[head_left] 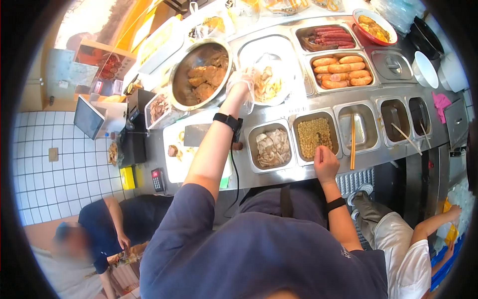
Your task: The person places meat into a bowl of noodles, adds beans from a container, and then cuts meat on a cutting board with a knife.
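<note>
My left hand (241, 84), in a clear plastic glove, reaches over the counter to a heap of pale sliced food (269, 83) on a white dish. Glare and the glove blur its fingers, so its grip does not show. My bare right hand (326, 163) is closed in a fist at the near edge of a steel pan of yellowish kernels (311, 132). A dark, thin handle seems to rise from the kernels toward it; whether the fist holds it is hidden. Beside that stands a pan of pale sliced pieces (273, 148).
A steel bowl of browned meat (206, 77) and a cutting board with a cleaver (198, 135) lie left. Sausages (342, 71) fill a pan at the back. Chopsticks (353, 142) rest across a pan. One co-worker (114, 224) is at left, another person (398, 239) at right.
</note>
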`<state>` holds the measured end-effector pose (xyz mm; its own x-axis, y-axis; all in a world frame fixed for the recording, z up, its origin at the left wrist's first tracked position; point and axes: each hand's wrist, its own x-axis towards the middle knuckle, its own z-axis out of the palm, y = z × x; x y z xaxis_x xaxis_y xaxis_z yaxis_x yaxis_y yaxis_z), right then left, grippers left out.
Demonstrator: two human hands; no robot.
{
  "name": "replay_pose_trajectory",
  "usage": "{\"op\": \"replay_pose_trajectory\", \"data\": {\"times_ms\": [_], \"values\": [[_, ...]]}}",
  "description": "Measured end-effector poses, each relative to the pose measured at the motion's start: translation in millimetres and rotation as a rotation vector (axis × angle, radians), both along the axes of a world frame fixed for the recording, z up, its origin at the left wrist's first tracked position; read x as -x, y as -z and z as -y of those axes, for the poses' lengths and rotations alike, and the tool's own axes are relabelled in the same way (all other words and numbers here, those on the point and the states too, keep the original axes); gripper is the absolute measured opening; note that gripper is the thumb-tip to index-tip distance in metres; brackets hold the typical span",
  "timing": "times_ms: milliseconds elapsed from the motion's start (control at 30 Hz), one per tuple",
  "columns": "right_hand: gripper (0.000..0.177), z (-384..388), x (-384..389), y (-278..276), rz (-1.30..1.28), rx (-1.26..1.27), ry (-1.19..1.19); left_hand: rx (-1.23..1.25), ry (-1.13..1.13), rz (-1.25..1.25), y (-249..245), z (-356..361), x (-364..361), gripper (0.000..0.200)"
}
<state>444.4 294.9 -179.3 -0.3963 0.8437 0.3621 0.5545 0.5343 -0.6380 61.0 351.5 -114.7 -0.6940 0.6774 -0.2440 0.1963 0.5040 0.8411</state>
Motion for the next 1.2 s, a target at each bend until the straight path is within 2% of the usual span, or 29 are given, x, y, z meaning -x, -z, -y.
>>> {"op": "replay_pose_trajectory", "data": {"times_ms": [33, 100, 133, 233, 300, 367, 400, 433, 500, 533, 600, 700, 800, 867, 900, 1067, 1133, 1200], "values": [[0.007, -0.5, 0.0, 0.5, 0.002, -0.001, -0.003, -0.037, -0.105, 0.236, -67.5, 6.2, -47.7, 0.029], [0.007, 2.1, -1.9, -0.2, 0.003, 0.006, -0.009, 0.043, -0.035, 0.123, -29.7, 4.2, -16.2, 0.029], [0.008, 2.2, -1.7, -1.8, -0.001, 0.013, -0.012, 0.072, -0.014, 0.072, -31.3, 4.6, -17.2, 0.028], [0.007, 2.5, -1.1, 1.2, -0.012, -0.003, -0.004, 0.207, 0.06, -0.305, -41.4, 11.5, -30.2, 0.026], [0.007, 1.2, -0.7, 1.1, -0.031, -0.015, 0.003, 0.277, 0.079, -0.609, -74.8, 21.8, -62.6, 0.024], [0.007, 0.6, -2.8, 0.1, -0.006, 0.016, -0.005, 0.124, 0.107, -0.646, -90.0, 31.5, -99.0, 0.023], [0.007, 0.7, -2.1, -0.9, -0.002, 0.031, -0.014, -0.122, 0.119, -0.458, -83.9, 39.6, -119.3, 0.012], [0.006, 0.8, -1.0, -2.6, -0.002, 0.033, -0.006, -0.044, 0.183, -0.463, -64.4, 44.3, -128.7, 0.011], [0.006, 0.0, 0.8, -2.8, 0.013, 0.023, 0.001, 0.024, 0.541, -0.542, -57.3, 54.6, -151.4, 0.013], [0.006, 1.5, 0.5, -2.7, 0.02, 0.021, 0.003, 0.044, 0.559, -0.759, -27.9, 54.6, -159.8, 0.015], [0.006, 1.7, 0.5, -4.6, 0.015, 0.014, 0.004, 0.151, 0.624, -0.782, -34.3, 52.9, -180.0, 0.015], [0.007, 1.6, 0.6, -3.2, 0.018, 0.009, 0.0, 0.131, 0.549, -0.743, 9.2, 48.9, -175.2, 0.013], [0.007, 1.9, 1.4, -4.3, 0.019, 0.017, -0.003, 0.053, 0.477, -0.643, 3.6, 51.2, -169.3, 0.011], [0.007, 2.1, 0.3, -3.8, 0.026, 0.034, -0.003, -0.019, 0.395, -0.559, -28.8, 53.0, -174.5, 0.01], [0.007, 1.9, -0.1, -3.2, 0.023, 0.027, -0.004, -0.182, 0.39, -0.651, -31.8, 54.0, -166.4, 0.007], [0.007, 1.8, -1.0, -1.2, -0.002, 0.01, -0.012, -0.375, 0.026, -0.658, -55.1, 42.6, -127.0, 0.012], [0.007, 1.0, -1.3, -0.8, -0.007, 0.02, -0.013, -0.253, -0.14, -0.275, -51.1, 33.4, -109.0, 0.018], [0.007, 1.4, -1.3, -1.0, -0.003, 0.03, -0.007, -0.336, -0.126, -0.232, -36.2, 31.3, -85.3, 0.019]]}}
